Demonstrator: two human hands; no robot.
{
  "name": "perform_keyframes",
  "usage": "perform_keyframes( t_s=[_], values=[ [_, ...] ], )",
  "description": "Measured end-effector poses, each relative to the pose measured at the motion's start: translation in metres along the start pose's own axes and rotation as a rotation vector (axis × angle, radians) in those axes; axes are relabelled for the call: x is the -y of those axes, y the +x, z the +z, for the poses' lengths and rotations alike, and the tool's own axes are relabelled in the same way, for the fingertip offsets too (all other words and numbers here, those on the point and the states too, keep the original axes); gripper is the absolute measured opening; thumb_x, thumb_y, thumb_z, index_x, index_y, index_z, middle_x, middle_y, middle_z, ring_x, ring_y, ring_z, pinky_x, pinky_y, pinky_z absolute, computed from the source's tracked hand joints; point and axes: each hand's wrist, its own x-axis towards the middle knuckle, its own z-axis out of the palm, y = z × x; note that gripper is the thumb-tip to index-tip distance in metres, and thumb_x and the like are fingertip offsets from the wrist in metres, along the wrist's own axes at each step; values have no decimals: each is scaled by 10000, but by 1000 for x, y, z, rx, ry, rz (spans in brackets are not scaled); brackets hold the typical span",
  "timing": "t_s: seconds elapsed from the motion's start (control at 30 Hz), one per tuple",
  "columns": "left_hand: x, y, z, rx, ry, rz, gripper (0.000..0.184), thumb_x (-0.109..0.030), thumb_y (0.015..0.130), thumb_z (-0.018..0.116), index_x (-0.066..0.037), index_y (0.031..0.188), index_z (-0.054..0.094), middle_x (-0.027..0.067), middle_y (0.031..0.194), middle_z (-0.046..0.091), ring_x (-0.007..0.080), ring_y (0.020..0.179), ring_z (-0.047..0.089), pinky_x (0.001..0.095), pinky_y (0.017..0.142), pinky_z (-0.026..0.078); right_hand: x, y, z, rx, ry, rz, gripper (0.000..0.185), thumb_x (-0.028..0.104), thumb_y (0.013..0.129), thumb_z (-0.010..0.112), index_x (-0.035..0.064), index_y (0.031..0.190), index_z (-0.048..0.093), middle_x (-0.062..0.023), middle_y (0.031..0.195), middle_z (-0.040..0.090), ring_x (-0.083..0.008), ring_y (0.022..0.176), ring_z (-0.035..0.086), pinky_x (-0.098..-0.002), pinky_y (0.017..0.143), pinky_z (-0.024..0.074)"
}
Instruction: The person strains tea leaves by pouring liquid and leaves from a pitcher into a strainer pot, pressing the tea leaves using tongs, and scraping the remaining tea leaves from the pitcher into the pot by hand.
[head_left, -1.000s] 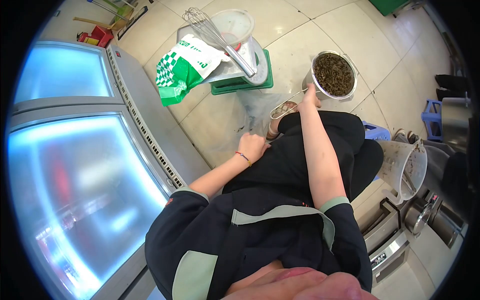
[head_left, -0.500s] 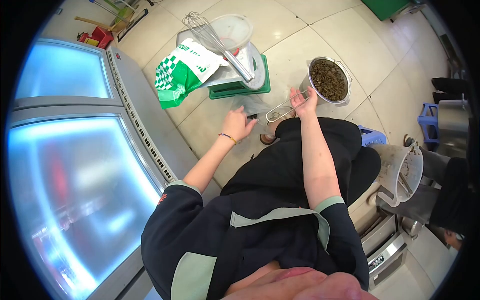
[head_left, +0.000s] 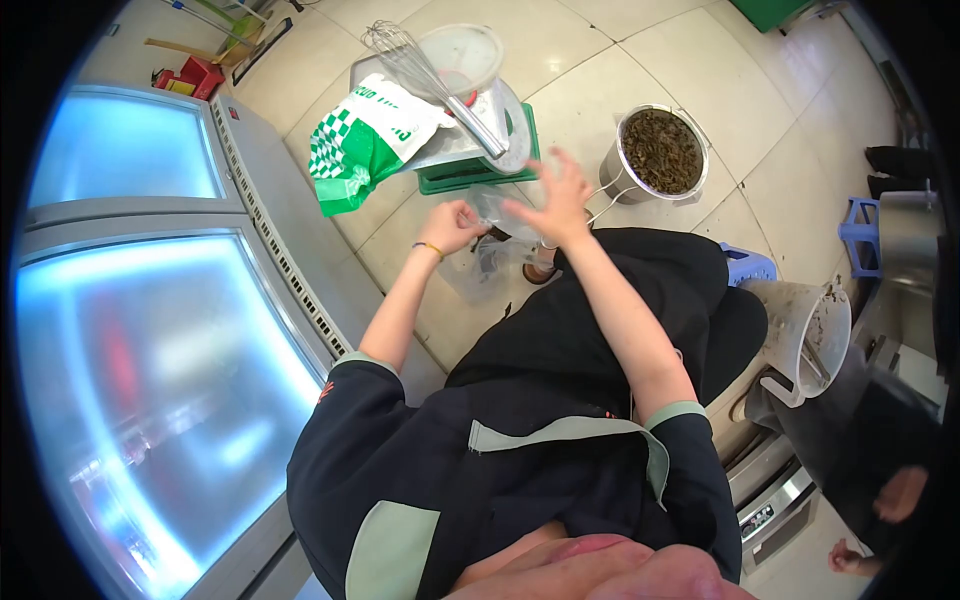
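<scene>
My left hand, fingers closed, grips the edge of a clear plastic bag below the green scale. To the right of it, my right hand is raised with its fingers spread and holds nothing. The bag hangs between the two hands, its lower part over the floor. A metal pot full of dark, wet leaves stands on the floor to the right, with its long wire handle close to my right wrist. A whisk and a green and white bag lie on the scale.
A clear lid or tub also rests on the scale. Glass-doored fridges line the left. At right are a blue stool, a plastic pitcher, a large steel pot and another person's hand.
My right hand has let go of the wire handle and moved left, opening. My left hand has risen from my knee and closed on the bag. The other person has moved at the lower right.
</scene>
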Motion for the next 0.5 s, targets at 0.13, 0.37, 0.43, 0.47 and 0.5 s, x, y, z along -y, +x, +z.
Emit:
perform_keyframes(
  t_s=[0.13, 0.37, 0.43, 0.47, 0.5],
  values=[
    [-24, -10, -29, -270, -68, 108, 168, -66, 781, 615, -92, 878, 480, 90, 640, 592, 248, 527, 623, 329, 475, 455, -4, -22, 29, 238, -202, -102, 478, 323, 675, 707, 176, 1106, 561, -135, 1350, 333, -309, 1260, 305, -558, 929, 250],
    [-15, -25, -29, -191, 677, 220, 268, 10, 639, 583, -128, 860, 523, 63, 1322, 474, 294, 754, 647, 407, 583, 498, -31, -14, 43, -39, -247, -92, 166, 194, 687, 684, 152, 823, 597, -18, 1035, 521, -209, 1007, 472, -469, 827, 277],
    [-17, -32, -20, -172, 744, 57, 287, 1, 619, 601, -127, 865, 529, 71, 1373, 407, 304, 771, 644, 408, 602, 504, -23, -10, 40, -118, -165, -13, 100, 184, 713, 665, 155, 772, 589, -2, 912, 523, -198, 913, 490, -446, 783, 278],
    [-18, -35, -16, -163, 777, -26, 297, -4, 609, 610, -127, 868, 533, 75, 1398, 373, 310, 779, 642, 409, 611, 507, -22, -8, 38, -140, -155, -2, 109, 188, 712, 670, 153, 765, 581, -4, 888, 518, -200, 891, 492, -435, 768, 276],
    [-19, -36, -11, -167, 767, -48, 324, -9, 609, 613, -127, 902, 541, 84, 1419, 330, 314, 780, 642, 406, 616, 510, -20, -5, 37, -161, -144, 10, 120, 191, 711, 675, 151, 758, 572, -7, 864, 513, -202, 868, 494, -424, 752, 275]
  ],
)
